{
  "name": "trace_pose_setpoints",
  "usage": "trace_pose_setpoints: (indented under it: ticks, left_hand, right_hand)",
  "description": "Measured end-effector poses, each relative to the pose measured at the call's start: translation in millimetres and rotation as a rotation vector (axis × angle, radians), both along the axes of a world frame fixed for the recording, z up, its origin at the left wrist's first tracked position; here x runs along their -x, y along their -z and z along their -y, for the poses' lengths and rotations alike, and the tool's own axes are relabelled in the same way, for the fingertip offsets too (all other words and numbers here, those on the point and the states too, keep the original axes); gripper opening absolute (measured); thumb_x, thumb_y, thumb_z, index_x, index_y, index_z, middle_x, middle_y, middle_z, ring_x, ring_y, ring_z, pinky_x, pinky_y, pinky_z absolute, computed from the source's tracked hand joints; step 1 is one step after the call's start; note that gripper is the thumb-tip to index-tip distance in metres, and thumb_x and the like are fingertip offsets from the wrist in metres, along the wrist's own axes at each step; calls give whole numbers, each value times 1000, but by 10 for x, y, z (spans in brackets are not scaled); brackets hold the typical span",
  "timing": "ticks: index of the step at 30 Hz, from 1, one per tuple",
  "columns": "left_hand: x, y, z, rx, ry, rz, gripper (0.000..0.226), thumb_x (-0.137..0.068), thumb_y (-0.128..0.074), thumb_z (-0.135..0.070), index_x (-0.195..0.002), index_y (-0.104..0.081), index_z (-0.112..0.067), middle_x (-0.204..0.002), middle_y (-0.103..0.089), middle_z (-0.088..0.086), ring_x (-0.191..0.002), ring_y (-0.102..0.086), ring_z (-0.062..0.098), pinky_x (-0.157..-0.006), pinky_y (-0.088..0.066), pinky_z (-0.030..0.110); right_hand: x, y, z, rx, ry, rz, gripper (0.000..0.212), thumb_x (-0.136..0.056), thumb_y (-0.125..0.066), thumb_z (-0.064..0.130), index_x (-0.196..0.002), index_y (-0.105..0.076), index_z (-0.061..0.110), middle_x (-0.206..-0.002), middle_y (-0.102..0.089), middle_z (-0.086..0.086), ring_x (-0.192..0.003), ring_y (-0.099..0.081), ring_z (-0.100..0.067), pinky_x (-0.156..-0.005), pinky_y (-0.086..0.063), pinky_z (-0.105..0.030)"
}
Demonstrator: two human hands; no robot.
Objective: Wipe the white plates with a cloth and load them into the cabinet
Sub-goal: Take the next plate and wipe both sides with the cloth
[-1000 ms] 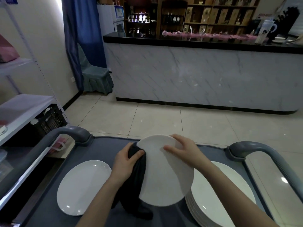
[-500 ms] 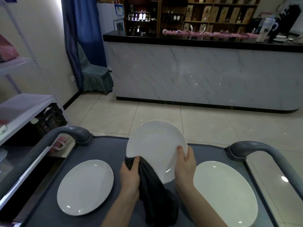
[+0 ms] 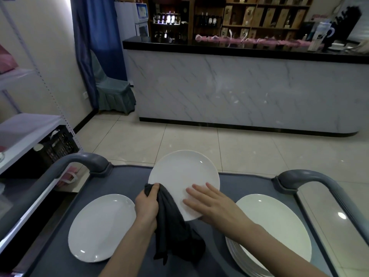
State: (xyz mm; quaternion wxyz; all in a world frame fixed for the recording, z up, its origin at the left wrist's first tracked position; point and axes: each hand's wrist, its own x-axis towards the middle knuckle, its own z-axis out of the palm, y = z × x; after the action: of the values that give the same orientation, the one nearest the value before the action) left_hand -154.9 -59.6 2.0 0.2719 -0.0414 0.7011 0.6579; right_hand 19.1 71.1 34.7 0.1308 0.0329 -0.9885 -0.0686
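Head view: held white oval ceramic plate (image 3: 182,174) is above the grey-blue cart top (image 3: 123,177), tipped up with its face to the camera, long axis running near to far. Left hand (image 3: 146,206) has fingers curled tight on a dark grey cloth (image 3: 171,222) at the plate's lower-left rim; right hand (image 3: 209,204) lies flat on the plate face, fingers straight and spread. Single white oval plate (image 3: 101,226) lies left on the cart, long axis near-left to far-right; stack of white oval plates (image 3: 277,232) sits right.

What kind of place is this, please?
Probably a restaurant or bar service area: a long marble-fronted counter, wine bottles on shelves behind it, and a serving cart carrying white plates.
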Motion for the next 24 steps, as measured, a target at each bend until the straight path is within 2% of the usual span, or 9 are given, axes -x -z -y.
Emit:
trace_pose_setpoints:
  ticks: [5,8,10,13,16,18,20,22,24]
  left_hand:
    - [87,-96,23,-53,87,52,22,-95,-61,-33,-96,-66,-11,-96,-71,11,-90,-67,27,-70,-54,32]
    - [172,-199,74,-48,163,86,26,-95,-60,-38,-91,-67,-13,-86,-74,7,-81,-69,21,-58,-52,25]
    - [209,-240,100,-64,155,99,26,-96,-60,-37,-89,-67,-13,-85,-74,7,-82,-70,22,-58,-52,26]
    - [255,-260,135,-93,55,69,25,-97,-60,-31,-92,-67,-8,-90,-72,12,-85,-68,25,-63,-52,30]
    - [226,-257,126,-122,-42,9,22,-96,-62,-29,-96,-66,-8,-99,-70,14,-94,-65,30,-77,-55,39]
    - [140,-255,69,-136,-91,-47,22,-95,-62,-29,-102,-66,-9,-103,-69,13,-101,-64,31,-90,-54,45]
    - [14,-281,-20,-143,-111,-131,18,-95,-62,-30,-106,-64,-15,-106,-68,8,-106,-63,29,-94,-51,44]
    - [-127,-324,-109,-169,-93,-239,15,-96,-60,-27,-111,-62,-24,-108,-68,-2,-109,-62,23,-92,-49,36]
    - [-233,-341,-176,-233,21,-342,26,-98,-58,-25,-120,-56,-37,-115,-66,-16,-114,-60,10,-92,-46,26]
  right_hand:
    - [21,28,-24,-114,-30,-31,66,-65,-82,10,-128,-66,21,-133,-63,-3,-122,-60,-23,-96,-53,-40]
    - [24,7,-7,-13,25,-40,71,-59,-88,5,-124,-68,22,-128,-66,1,-117,-64,-19,-91,-56,-35]
    - [27,13,10,82,85,-66,70,-59,-88,0,-123,-69,22,-127,-67,1,-116,-65,-18,-88,-57,-34]
    - [28,51,17,342,177,-75,55,-79,-72,-6,-128,-65,17,-134,-61,-2,-124,-59,-25,-98,-52,-41]
    - [-11,76,10,693,324,-119,37,-96,-59,8,-131,-63,22,-132,-63,5,-125,-57,-12,-103,-47,-31]
    - [-22,67,12,905,424,-179,31,-97,-61,14,-125,-66,24,-112,-73,9,-105,-66,-2,-90,-49,-22]
    - [-22,66,36,1121,496,-250,21,-95,-63,15,-110,-71,28,-88,-73,19,-84,-65,5,-75,-47,-15]
    - [-16,88,79,1303,544,-311,16,-94,-64,15,-93,-72,29,-80,-71,11,-76,-61,-1,-68,-46,-18]
    - [-13,105,143,1508,542,-384,12,-94,-64,15,-90,-73,23,-84,-72,-2,-77,-63,-8,-67,-49,-24]
